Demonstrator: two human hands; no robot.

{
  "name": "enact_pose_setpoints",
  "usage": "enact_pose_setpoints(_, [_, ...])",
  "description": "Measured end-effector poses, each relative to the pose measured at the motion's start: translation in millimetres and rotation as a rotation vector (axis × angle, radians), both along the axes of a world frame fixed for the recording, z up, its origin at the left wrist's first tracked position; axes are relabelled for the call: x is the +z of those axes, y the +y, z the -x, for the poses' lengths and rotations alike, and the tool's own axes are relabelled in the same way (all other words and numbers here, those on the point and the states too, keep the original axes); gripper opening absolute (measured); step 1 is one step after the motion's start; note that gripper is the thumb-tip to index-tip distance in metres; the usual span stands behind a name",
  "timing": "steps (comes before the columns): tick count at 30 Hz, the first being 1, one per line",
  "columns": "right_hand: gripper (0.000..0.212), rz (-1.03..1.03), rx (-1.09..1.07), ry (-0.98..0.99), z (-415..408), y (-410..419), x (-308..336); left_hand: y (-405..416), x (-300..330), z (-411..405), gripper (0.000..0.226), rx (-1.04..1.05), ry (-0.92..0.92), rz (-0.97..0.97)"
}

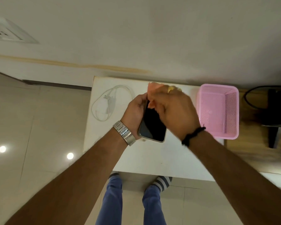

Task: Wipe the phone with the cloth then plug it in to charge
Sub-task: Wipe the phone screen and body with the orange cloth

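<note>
— Black glass first: whose hand has the phone [152, 123]?

— The left hand [135, 114], the one with the metal watch [124, 133] on its wrist. Its fingers are curled round the phone's far edge, holding it screen up above the white table [152, 158].

— And the right hand [174, 109]?

— It's bunched over the top end of the phone, gripping an orange-pink cloth [152, 93] pressed against the screen. That hand is blurred, so the single fingers are hard to pick out, but a gold ring [169, 90] shows, and a black thread band [193, 136] sits on the wrist.

— Where's the charger [103, 105]?

— Lying on the table's far left corner, white plug with two pins pointing up, its white cable [120, 90] looped around it. It's well apart from the phone.

— Anything else on the table?

— A pink plastic basket [217, 111] at the right edge, near the right wrist. A white wall socket [5, 31] is up at the far left, on the wall.
</note>
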State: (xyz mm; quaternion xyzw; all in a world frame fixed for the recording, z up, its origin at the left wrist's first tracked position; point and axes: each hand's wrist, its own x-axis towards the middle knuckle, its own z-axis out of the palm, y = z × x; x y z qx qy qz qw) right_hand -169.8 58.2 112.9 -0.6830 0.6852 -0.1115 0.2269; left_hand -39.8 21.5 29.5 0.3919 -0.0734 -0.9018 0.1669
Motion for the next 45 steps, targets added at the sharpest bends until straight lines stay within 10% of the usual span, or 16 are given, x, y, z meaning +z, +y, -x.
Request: enact_pose_setpoints(45, [0.021, -0.029, -0.037, -0.11, -23.9, 10.1, 10.4, -5.1, 8.7, -8.9, 0.041, 0.055, -0.081, 0.016])
